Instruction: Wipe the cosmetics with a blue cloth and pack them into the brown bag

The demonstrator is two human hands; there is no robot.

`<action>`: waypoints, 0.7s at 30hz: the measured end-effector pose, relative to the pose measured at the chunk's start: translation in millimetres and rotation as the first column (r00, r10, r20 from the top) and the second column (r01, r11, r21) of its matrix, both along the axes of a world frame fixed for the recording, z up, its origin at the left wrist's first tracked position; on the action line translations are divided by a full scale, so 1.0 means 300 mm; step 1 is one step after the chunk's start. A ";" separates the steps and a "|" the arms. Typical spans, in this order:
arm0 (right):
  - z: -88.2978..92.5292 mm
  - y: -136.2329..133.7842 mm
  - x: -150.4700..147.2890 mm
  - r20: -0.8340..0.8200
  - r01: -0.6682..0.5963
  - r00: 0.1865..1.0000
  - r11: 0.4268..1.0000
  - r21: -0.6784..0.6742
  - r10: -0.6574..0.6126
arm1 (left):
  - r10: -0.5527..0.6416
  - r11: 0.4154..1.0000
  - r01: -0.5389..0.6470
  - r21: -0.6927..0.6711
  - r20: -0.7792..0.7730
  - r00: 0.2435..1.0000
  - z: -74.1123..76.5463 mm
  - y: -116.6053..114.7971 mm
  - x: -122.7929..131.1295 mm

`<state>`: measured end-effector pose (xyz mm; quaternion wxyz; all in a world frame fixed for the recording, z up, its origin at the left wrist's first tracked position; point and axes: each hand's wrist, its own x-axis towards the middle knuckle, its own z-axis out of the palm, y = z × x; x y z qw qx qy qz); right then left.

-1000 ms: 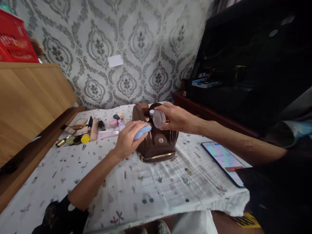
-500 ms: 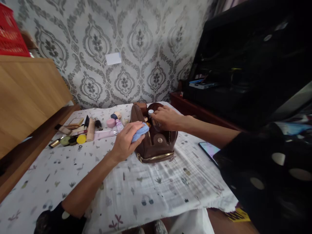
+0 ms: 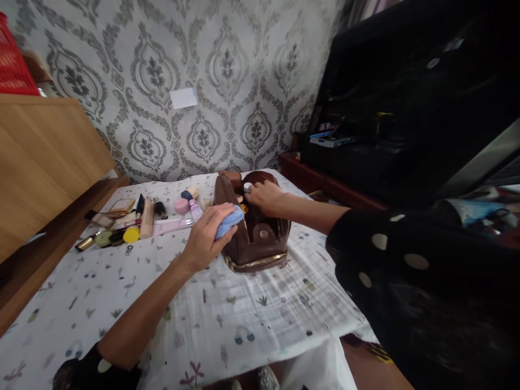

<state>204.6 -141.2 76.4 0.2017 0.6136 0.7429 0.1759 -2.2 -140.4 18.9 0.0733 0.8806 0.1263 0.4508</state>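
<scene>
A brown leather bag (image 3: 255, 254) with gold zippers stands unzipped on the patterned cloth. My left hand (image 3: 207, 235) is closed on a folded blue cloth (image 3: 229, 221) at the bag's left front edge. Into the bag's opening reaches my right hand (image 3: 266, 198), its fingers curled at a small item with a white cap (image 3: 247, 187). Most of that item is hidden by the hand and the bag. Something yellow-orange (image 3: 244, 208) shows inside, near the left side of the opening.
Left of the bag lie several cosmetics, among them a pink tube (image 3: 173, 226), a round pink container (image 3: 181, 206), a beige bottle (image 3: 147, 219) and a yellow lid (image 3: 131, 234). A wooden cabinet (image 3: 49, 162) borders the left; a large black screen (image 3: 390, 108) stands at right.
My right hand has gone slightly deeper into the bag, and the white cap sits a little lower and tilted. The right sleeve now covers the phone. My left hand still holds the blue cloth.
</scene>
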 end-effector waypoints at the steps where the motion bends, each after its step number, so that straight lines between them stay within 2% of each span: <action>1: -0.004 0.002 -0.002 -0.005 0.005 1.000 1.000 -0.016 -0.005 | -0.001 1.000 0.001 0.001 -0.002 1.000 0.000 0.000 0.000; 7: -0.012 0.000 -0.007 -0.015 0.009 1.000 0.999 -0.052 -0.010 | 0.001 1.000 -0.001 -0.011 -0.001 1.000 -0.004 0.000 0.001; 12: -0.022 -0.002 -0.012 -0.026 -0.020 0.999 1.000 -0.005 0.020 | 0.004 1.000 -0.004 -0.025 -0.002 1.000 -0.005 -0.003 0.003; 21: -0.099 0.043 -0.021 -0.062 0.016 0.998 0.997 0.073 -0.012 | -0.009 1.000 0.009 -0.016 0.003 1.000 -0.005 -0.001 0.002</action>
